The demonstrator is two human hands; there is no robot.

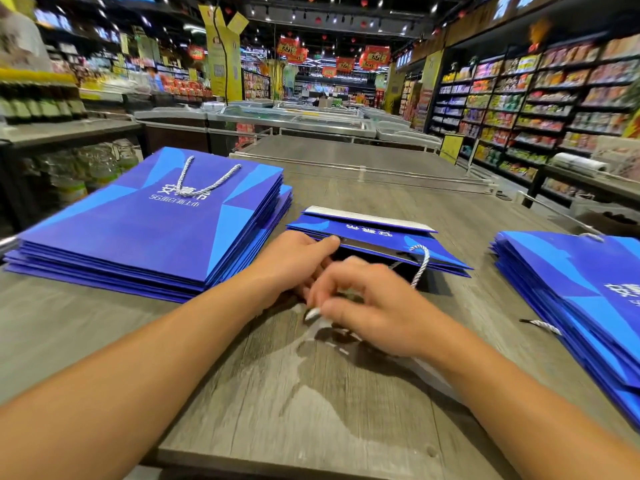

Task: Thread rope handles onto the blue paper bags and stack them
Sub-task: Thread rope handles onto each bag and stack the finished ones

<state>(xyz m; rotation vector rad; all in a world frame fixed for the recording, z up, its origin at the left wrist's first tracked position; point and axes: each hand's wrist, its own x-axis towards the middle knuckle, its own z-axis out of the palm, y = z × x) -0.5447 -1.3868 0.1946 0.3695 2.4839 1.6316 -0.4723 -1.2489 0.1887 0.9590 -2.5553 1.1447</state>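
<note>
A folded blue paper bag [370, 233] lies in the middle of the grey table [311, 403], its mouth facing me. My left hand [294, 261] grips the bag's near edge, thumb on top. My right hand [367, 303] pinches a white rope end [313, 313] just in front of the bag. One white rope handle [420, 263] hangs from the bag's right side. A stack of blue bags with a rope handle [149, 223] lies at the left. Another stack of blue bags [581, 299] lies at the right.
A loose white rope [545, 325] sticks out near the right stack. Beyond the table stand freezer chests [294, 119] and store shelves [540, 98] along the right aisle. Glass jars [100, 161] sit on a shelf at the left.
</note>
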